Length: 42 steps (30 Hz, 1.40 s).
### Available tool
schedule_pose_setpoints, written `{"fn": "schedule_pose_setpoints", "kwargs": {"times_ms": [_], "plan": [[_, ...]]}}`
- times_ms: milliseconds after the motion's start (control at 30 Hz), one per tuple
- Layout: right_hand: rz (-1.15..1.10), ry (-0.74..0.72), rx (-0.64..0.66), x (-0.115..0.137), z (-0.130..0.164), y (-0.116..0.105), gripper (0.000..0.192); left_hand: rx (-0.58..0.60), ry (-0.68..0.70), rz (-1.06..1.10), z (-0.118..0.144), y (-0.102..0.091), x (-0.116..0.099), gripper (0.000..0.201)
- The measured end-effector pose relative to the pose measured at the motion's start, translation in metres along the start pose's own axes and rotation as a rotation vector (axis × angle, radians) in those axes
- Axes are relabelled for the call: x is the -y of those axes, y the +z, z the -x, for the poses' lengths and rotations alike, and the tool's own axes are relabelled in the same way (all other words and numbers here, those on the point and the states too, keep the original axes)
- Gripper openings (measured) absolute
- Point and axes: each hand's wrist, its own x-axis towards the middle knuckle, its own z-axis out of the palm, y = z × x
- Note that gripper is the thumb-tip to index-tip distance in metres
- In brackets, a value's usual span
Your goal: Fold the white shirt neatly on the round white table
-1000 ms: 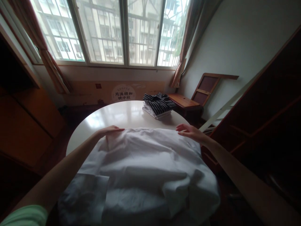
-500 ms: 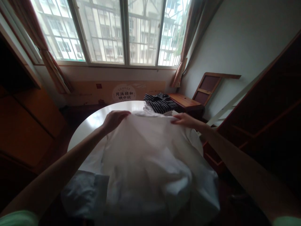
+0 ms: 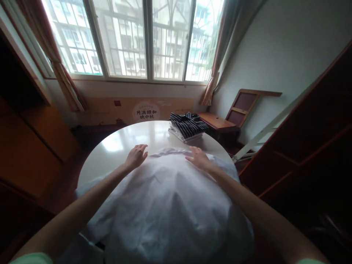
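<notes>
White fabric, a shirt-like garment (image 3: 170, 205), lies spread over the near half of a round white bench (image 3: 123, 141). Its far edge ends in a collar-like fold near the middle of the bench top; its near part drapes over the bench edge toward the camera.

Left hand (image 3: 136, 157): palm down, fingers spread and flat. It rests at the far left corner of the garment, with the fingertips reaching onto or just past the cloth edge; the exact boundary cannot be made out. Grip released, nothing pinched.

Right hand (image 3: 198, 158): palm down, fingers extended, lying on the far right part of the garment just beside the collar-like fold. Grip released, pressing flat on the cloth and not grasping it.

Both forearms run from the lower corners of the frame over the garment to the hands. A pale green sleeve edge shows at the lower left corner.

Other items: a folded stack of clothes (image 3: 187, 126), topped by a dark striped piece, sits on the far right part of the bench, apart from the white garment and beyond the right hand. Behind the bench stands a wide barred window (image 3: 145, 40) with curtains at both sides. Below it a cardboard panel (image 3: 143, 109) with a printed round emblem leans against the wall. Dark wooden furniture flanks the bench at left and right.
</notes>
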Motion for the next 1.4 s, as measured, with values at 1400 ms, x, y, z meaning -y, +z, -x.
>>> {"fn": "schedule_pose_setpoints", "kwargs": {"times_ms": [1400], "plan": [[-0.429,-0.067,0.119,-0.061,-0.024,-0.036,0.060,0.766,-0.222,0.610,0.027,-0.030,0.070,0.041]]}}
